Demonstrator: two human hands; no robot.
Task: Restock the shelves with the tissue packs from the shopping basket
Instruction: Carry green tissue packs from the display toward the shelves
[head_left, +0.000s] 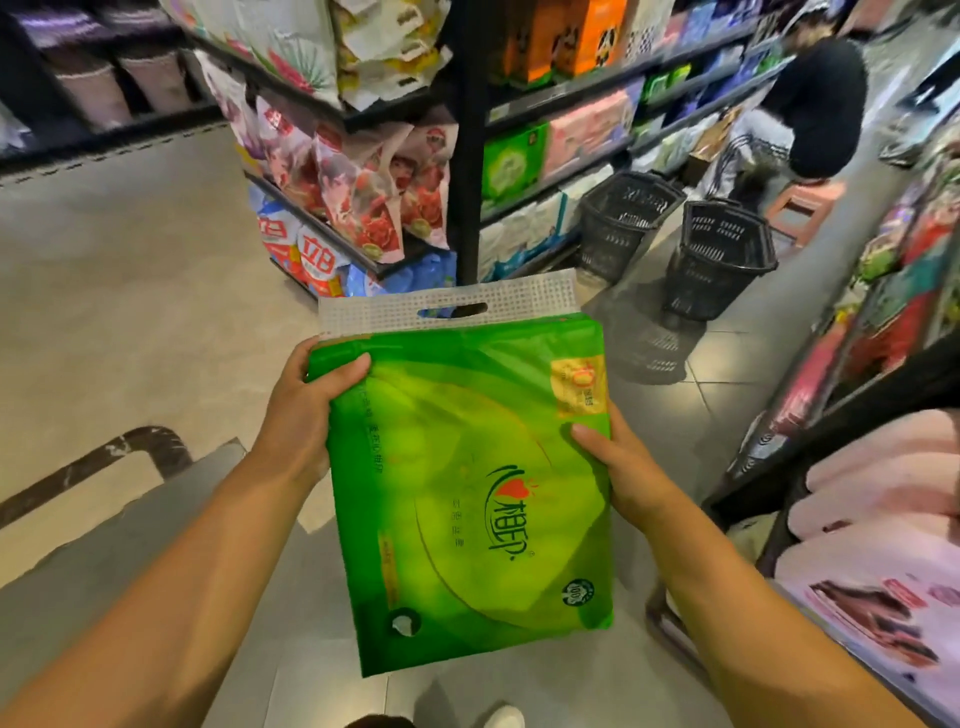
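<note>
Shop aisle, tiled floor, stocked shelves (566, 96), two black shopping baskets (719, 260) ahead. The left hand (306, 410) and right hand (628, 467) clasp the green tissue pack (467, 493) by its side edges, in mid-air. Likely best carried level to the matching green packs (511, 161), then slid in face-out.

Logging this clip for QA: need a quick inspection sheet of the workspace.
surface: grey tiled floor; no table seen.
job's things: green tissue pack with white handle strip, held in the air; black basket near the shelf and black basket mid-aisle stand on the floor.
clutter: pink stool.
grippers: left hand grips the pack's upper left edge; right hand grips its right edge.
cables: nothing seen.
surroundings: stocked shelf unit; person in black bent down at the aisle's far end.
</note>
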